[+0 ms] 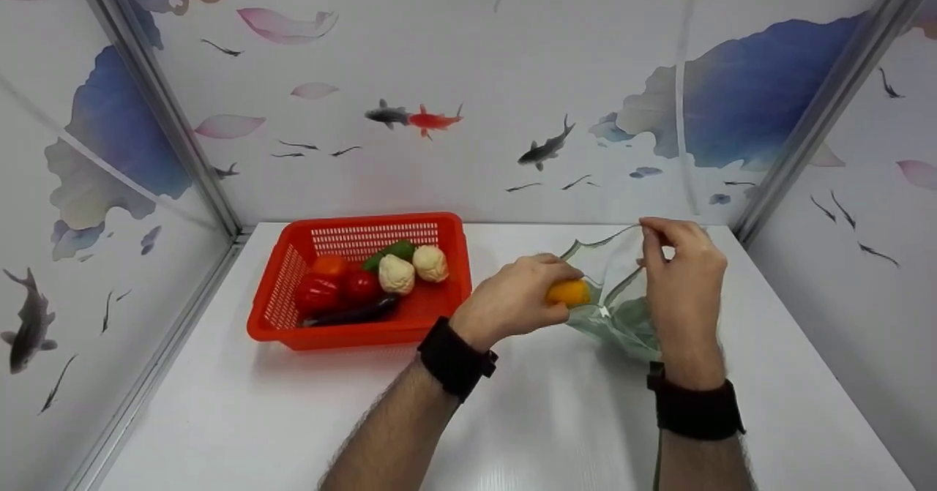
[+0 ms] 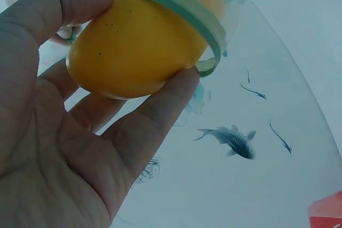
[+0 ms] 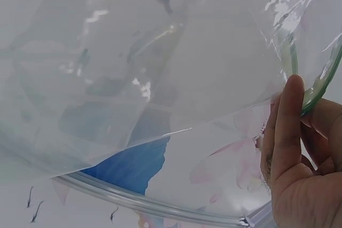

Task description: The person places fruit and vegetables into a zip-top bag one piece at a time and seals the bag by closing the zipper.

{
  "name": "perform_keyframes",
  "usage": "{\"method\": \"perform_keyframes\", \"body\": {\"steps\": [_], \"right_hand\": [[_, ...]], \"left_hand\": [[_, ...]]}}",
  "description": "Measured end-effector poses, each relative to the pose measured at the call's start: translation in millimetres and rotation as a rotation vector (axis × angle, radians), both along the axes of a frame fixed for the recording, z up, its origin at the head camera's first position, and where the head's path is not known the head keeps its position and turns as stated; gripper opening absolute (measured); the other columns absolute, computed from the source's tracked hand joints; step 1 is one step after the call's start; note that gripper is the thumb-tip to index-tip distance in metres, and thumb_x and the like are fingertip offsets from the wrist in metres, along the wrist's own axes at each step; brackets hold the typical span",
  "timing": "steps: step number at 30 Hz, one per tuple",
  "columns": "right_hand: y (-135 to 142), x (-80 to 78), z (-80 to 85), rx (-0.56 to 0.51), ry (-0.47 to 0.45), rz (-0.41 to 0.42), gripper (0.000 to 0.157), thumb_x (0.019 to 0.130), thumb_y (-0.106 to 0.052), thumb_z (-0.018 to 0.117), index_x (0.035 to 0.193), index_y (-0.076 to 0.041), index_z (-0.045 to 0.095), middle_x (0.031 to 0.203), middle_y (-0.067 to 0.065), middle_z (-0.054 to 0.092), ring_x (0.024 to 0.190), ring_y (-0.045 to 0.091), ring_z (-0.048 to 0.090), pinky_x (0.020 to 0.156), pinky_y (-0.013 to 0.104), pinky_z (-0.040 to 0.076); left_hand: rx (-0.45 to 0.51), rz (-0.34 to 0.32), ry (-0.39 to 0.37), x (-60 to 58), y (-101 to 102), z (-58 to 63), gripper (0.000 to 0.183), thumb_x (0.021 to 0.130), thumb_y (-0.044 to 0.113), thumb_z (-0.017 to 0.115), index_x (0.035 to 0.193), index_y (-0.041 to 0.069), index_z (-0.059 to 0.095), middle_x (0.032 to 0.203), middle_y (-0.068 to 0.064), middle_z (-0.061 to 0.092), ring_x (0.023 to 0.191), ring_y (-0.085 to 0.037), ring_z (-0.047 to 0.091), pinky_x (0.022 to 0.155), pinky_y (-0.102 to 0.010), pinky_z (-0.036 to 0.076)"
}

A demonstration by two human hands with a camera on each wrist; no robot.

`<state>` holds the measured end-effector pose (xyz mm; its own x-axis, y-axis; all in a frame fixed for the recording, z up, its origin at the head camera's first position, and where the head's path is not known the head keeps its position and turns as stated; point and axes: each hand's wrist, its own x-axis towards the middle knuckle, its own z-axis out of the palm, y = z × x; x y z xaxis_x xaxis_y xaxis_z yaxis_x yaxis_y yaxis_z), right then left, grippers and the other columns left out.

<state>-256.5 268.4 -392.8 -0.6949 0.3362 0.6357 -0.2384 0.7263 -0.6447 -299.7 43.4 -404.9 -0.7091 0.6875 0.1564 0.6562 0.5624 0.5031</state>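
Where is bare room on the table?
Free: the table in front of the red basket, left of the left forearm, and right of the right forearm. Crowded: around the bag, pinched by the right hand, with the left hand holding a yellow item at its mouth.

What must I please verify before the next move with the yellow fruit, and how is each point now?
1. Left hand has the yellow fruit: ok, thumb and fingers hold it.
2. Right hand has the bag: ok, it pinches the rim.
3. Mouth of the bag open: ok, its edges stand apart.
4. Yellow fruit fully inside: not ok, its near end is outside the rim.
5. Bottom of the bag free of other things: cannot tell, folds and the right hand obscure it.
6. Red basket upright on the table: ok.
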Motion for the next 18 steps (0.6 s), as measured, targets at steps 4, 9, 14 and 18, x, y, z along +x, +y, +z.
{"method": "perform_keyframes", "body": {"steps": [4,9,14,18], "right_hand": [[1,0.5,0.1,-0.002,0.020,0.000,0.020,0.115,0.002,0.070,0.127,0.003,0.086,0.120,0.025,0.081,0.105,0.040,0.084,0.074,-0.008,0.042],[2,-0.6,-2.1,0.007,0.046,-0.003,0.018,0.114,0.002,0.072,0.125,0.004,0.086,0.117,0.024,0.082,0.105,0.038,0.083,0.077,-0.007,0.041],[3,-1.2,-3.3,0.013,0.051,-0.006,0.018,0.114,0.001,0.072,0.124,0.004,0.087,0.118,0.024,0.083,0.106,0.039,0.083,0.078,-0.007,0.040],[3,-1.1,-2.2,0.016,0.049,-0.014,0.018,0.115,0.000,0.072,0.124,0.003,0.087,0.118,0.024,0.083,0.107,0.039,0.083,0.078,-0.007,0.039]], "left_hand": [[-0.022,-0.020,-0.001,-2.3,2,-5.7,0.048,0.111,0.017,0.077,0.159,0.015,0.074,0.161,-0.007,0.074,0.133,-0.024,0.074,0.112,-0.029,0.066],[-0.041,-0.034,0.017,-4.8,2,-12.0,0.046,0.113,0.017,0.078,0.159,0.016,0.074,0.166,-0.009,0.071,0.145,-0.027,0.073,0.119,-0.034,0.064],[-0.040,-0.035,0.023,-6.6,2,-16.4,0.047,0.112,0.018,0.082,0.159,0.015,0.074,0.164,-0.008,0.073,0.150,-0.026,0.071,0.124,-0.035,0.062],[-0.055,-0.005,0.016,-7.1,1,-16.7,0.050,0.111,0.017,0.083,0.160,0.016,0.073,0.163,-0.006,0.074,0.154,-0.024,0.070,0.127,-0.036,0.060]]}}
